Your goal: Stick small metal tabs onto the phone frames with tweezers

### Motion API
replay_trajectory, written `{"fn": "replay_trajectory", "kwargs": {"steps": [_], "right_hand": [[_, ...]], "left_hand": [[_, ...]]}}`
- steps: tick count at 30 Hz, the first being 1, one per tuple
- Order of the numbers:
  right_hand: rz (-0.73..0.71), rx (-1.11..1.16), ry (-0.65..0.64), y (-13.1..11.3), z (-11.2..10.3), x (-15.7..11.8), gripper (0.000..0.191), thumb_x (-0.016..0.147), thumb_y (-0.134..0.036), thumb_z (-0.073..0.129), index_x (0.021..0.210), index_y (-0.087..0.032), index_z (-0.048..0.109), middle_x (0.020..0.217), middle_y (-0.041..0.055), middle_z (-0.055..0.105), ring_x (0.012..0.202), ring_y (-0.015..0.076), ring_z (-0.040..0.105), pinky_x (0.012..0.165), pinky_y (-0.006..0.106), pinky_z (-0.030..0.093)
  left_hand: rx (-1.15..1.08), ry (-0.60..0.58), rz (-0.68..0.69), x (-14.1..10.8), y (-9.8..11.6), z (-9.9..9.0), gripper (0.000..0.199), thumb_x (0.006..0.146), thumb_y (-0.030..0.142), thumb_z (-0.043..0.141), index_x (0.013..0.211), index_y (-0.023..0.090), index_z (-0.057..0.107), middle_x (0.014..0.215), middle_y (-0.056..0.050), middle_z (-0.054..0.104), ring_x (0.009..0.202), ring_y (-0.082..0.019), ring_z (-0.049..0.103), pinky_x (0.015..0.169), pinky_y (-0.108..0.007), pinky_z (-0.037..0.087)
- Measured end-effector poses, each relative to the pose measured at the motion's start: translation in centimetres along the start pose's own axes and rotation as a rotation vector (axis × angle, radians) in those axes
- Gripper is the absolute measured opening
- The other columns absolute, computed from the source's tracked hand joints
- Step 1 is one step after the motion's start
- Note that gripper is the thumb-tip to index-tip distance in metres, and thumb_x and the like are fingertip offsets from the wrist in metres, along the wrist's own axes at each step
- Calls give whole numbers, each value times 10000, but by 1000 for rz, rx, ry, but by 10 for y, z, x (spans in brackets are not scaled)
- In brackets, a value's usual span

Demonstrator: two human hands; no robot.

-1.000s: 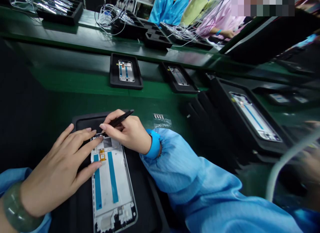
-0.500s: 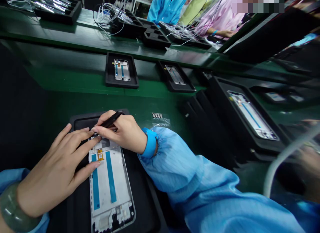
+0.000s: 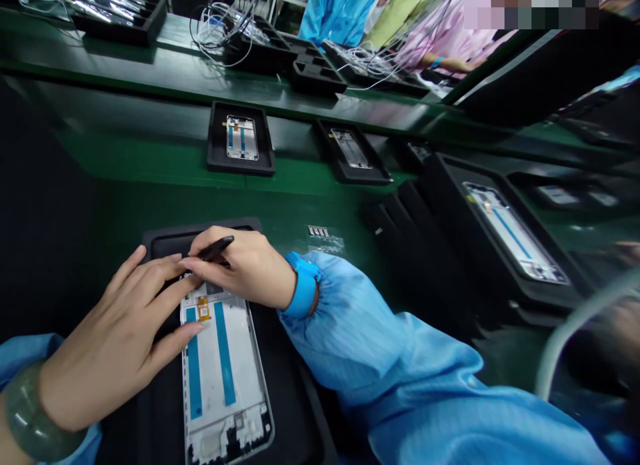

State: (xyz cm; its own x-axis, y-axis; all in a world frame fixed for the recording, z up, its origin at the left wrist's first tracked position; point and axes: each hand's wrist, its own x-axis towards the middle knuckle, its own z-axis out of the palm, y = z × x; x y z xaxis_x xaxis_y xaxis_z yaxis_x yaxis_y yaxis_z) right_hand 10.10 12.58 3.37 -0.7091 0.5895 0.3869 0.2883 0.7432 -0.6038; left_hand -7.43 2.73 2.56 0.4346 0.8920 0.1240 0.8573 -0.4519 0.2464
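Note:
A phone frame [image 3: 250,358], silvery with two blue strips and an orange flex cable [image 3: 203,309], lies in a black foam tray [image 3: 300,412]. Spread over its upper left edge is my left hand [image 3: 117,325], fingers stretched out and the thumb beside the flex cable. My right hand [image 3: 245,265] is closed in a pinch around black tweezers [image 3: 217,249], held at a slant over the top of the frame. Both hands' fingertips meet there. They hide the tweezers' tips and whatever lies under them.
Beyond my hands, a small clear sheet with metal pieces [image 3: 318,231] lies on the green table. Foam trays with phone frames stand behind [image 3: 241,162] and stacked at right [image 3: 500,285]. Cables [image 3: 215,25] and trays fill the far shelf, with people [image 3: 335,12] behind.
My right hand has rolled slightly, and the tweezers' rear end now sits lower and further left. My left hand stays on the frame. The view has shifted a little.

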Motion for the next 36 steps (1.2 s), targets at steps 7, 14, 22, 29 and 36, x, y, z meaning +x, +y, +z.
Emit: {"fn": "replay_trajectory", "kwargs": {"steps": [7, 14, 22, 29, 36], "right_hand": [[110, 133, 138, 3, -4, -4, 165, 839, -316, 546, 794, -157, 558, 706, -26, 600, 599, 54, 563, 589, 154, 448], [59, 114, 192, 2, -4, -6, 185, 810, -330, 596, 761, -151, 585, 686, -22, 624, 585, 55, 568, 561, 155, 434], [-66, 0, 224, 5, 0, -9, 168, 836, -304, 571, 789, -146, 602, 713, -7, 655, 626, 64, 613, 607, 147, 462], [-178, 58, 215, 6, -2, -9, 160, 800, -268, 623, 780, -109, 620, 727, 15, 670, 649, 79, 639, 619, 147, 498], [-169, 127, 242, 7, -3, -9, 127, 781, -228, 645, 797, -103, 630, 751, 35, 679, 665, 96, 646, 629, 175, 522]], "left_hand": [[-9, 8, 3, 1, 0, -1, 519, 831, 496, 465, 1289, 259, 413, 1290, -42, 468, 1228, -245, 409, 1113, -510, 167], [4, -1, 5, 0, 0, -1, 518, 850, 490, 436, 1309, 255, 383, 1287, -49, 461, 1236, -227, 394, 1120, -491, 155], [4, 9, 13, 0, -1, 0, 534, 844, 481, 457, 1323, 264, 367, 1310, -41, 442, 1243, -230, 387, 1122, -486, 153], [9, 8, 9, -1, 0, 1, 541, 838, 490, 460, 1320, 260, 378, 1310, -39, 449, 1241, -235, 395, 1122, -483, 159], [14, 0, 2, 0, 0, -1, 550, 842, 491, 454, 1335, 268, 354, 1310, -35, 444, 1249, -223, 384, 1128, -470, 149]]}}
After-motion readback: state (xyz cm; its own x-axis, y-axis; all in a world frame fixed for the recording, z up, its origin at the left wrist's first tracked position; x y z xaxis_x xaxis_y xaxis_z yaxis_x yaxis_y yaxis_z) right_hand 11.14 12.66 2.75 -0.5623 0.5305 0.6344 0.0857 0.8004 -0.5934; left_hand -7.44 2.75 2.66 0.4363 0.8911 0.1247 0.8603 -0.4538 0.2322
